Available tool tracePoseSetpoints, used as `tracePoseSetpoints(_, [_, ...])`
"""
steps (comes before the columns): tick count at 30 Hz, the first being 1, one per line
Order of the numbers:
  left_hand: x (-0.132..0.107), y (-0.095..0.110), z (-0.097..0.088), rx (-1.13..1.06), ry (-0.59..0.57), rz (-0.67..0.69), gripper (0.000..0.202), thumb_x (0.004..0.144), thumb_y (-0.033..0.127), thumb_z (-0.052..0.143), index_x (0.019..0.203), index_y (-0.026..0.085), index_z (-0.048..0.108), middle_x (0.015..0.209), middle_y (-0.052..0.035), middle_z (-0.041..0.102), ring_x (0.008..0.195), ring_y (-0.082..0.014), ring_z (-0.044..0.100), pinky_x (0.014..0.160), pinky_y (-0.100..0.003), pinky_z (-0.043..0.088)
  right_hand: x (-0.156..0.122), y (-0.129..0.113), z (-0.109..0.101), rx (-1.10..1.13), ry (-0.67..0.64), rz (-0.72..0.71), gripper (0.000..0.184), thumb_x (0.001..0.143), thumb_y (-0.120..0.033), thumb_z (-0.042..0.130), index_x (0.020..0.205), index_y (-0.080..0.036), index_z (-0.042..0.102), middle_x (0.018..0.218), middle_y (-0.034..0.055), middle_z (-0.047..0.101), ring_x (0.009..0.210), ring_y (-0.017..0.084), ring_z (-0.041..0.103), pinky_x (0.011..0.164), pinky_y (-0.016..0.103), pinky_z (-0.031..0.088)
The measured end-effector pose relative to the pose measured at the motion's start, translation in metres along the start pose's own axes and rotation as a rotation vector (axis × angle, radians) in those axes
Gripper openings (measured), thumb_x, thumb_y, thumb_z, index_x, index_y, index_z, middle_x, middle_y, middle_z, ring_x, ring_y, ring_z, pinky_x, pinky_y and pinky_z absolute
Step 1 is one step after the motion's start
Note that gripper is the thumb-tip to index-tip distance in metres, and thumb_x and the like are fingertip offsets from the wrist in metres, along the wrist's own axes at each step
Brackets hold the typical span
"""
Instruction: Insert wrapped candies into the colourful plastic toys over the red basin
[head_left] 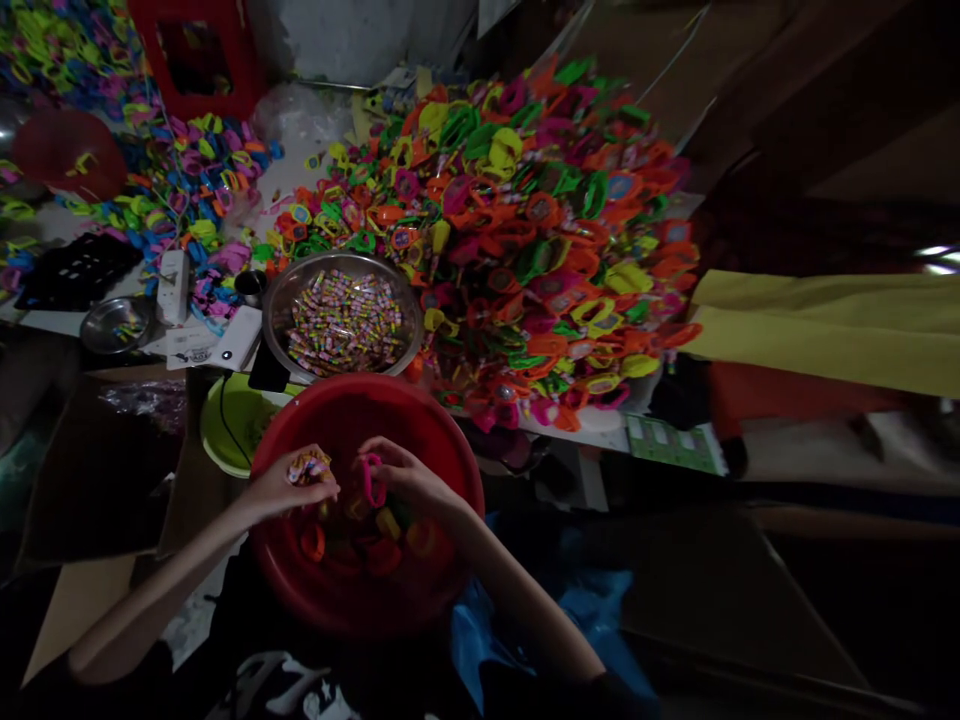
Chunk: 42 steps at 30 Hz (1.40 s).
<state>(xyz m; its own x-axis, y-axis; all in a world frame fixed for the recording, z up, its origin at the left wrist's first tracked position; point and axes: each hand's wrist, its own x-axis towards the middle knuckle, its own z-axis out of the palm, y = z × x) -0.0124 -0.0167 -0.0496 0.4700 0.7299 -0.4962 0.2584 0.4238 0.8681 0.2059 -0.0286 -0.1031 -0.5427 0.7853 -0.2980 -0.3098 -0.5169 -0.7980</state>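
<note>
My left hand (292, 484) is closed around a bunch of small wrapped candy rolls (310, 465), held over the left part of a red basin (367, 410). A pink toy watch (373, 480) is pinched in my right hand (405, 474), just to the right of the left hand. Below both hands, several orange, yellow and green toy watches (382, 553) lie in the basin. Behind it stands a metal bowl (271, 330) full of the same striped rolls. A big heap of bright toy watches (540, 250) covers the table to the right of that bowl.
More colourful pieces (202, 165) are spread at the back left, near a red stool (196, 60). A small metal dish (116, 325), a white power strip (172, 287) and a green basin (225, 425) are on the left. Yellow sheeting (832, 330) lies at right.
</note>
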Motion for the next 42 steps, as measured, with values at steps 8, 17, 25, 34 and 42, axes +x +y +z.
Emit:
tracePoseSetpoints(8, [0.011,-0.006,0.010,0.034,0.145,0.021,0.035,0.076,0.048,0.060,0.069,0.015,0.054,0.060,0.0020,0.053,0.054,-0.0092,0.047,0.053,-0.020,0.038,0.000,-0.005,0.003,-0.387,0.072,-0.007,0.037,0.082,-0.049,0.058,0.088,-0.013,0.059,0.076,0.0001,0.054,0.069,0.010,0.048,0.063,0.021,0.038])
tracePoseSetpoints(17, [0.015,-0.014,0.018,-0.050,0.105,0.012,0.036,0.067,0.041,0.072,0.085,0.014,0.057,0.077,0.0001,0.060,0.069,-0.0119,0.055,0.067,-0.024,0.046,-0.011,-0.023,0.015,-0.954,0.166,-0.352,0.022,0.082,-0.023,0.053,0.103,-0.017,0.048,0.098,0.0063,0.057,0.090,0.017,0.057,0.081,0.030,0.045])
tracePoseSetpoints(25, [0.010,-0.010,0.018,0.105,0.052,0.104,0.031,0.074,0.035,0.068,0.097,0.015,0.060,0.093,-0.0030,0.064,0.086,-0.0162,0.059,0.078,-0.026,0.047,-0.018,-0.042,0.017,-1.461,0.158,-0.463,0.017,0.090,-0.018,0.050,0.106,-0.018,0.056,0.110,0.0098,0.058,0.100,0.020,0.054,0.075,0.028,0.050])
tracePoseSetpoints(34, [0.007,-0.008,0.025,0.141,0.156,0.081,0.030,0.074,0.040,0.069,0.089,0.017,0.056,0.082,0.0022,0.062,0.079,-0.0134,0.058,0.071,-0.023,0.046,-0.021,-0.047,0.022,-1.559,0.129,-0.465,0.024,0.090,-0.017,0.051,0.113,-0.016,0.056,0.111,0.0116,0.057,0.098,0.020,0.051,0.066,0.027,0.052])
tracePoseSetpoints(42, [0.004,0.003,0.025,0.125,0.148,0.116,0.027,0.075,0.038,0.068,0.084,0.016,0.054,0.080,0.0022,0.060,0.077,-0.0127,0.056,0.070,-0.022,0.046,-0.023,-0.046,0.029,-1.636,0.163,-0.441,0.025,0.092,-0.023,0.050,0.116,-0.016,0.055,0.111,0.0116,0.056,0.097,0.021,0.050,0.058,0.026,0.053])
